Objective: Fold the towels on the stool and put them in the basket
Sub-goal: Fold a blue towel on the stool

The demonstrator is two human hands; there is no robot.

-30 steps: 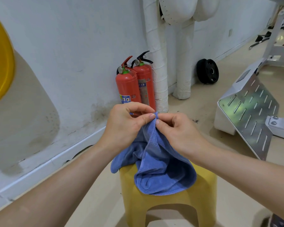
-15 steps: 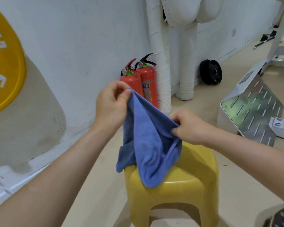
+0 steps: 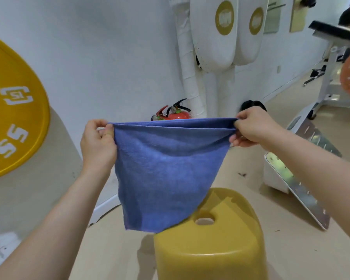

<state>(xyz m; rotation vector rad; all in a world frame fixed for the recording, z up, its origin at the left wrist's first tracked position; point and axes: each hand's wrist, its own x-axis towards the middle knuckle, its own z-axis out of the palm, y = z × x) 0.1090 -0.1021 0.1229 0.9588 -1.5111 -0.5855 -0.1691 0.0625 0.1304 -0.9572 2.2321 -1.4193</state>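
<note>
In the head view, the left hand (image 3: pixel 98 145) and right hand (image 3: pixel 253 128) are each pinching a top corner of the blue terry-cloth towel (image 3: pixel 166 170), holding it stretched and hanging above the yellow plastic stool (image 3: pixel 210 245). The folding step is seemingly just starting: next, the corners need bringing together; no basket is showing.

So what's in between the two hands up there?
The blue towel. In the head view its top edge stretches from the left hand to the right hand, each pinching a corner, and it hangs down over the yellow stool.
</note>
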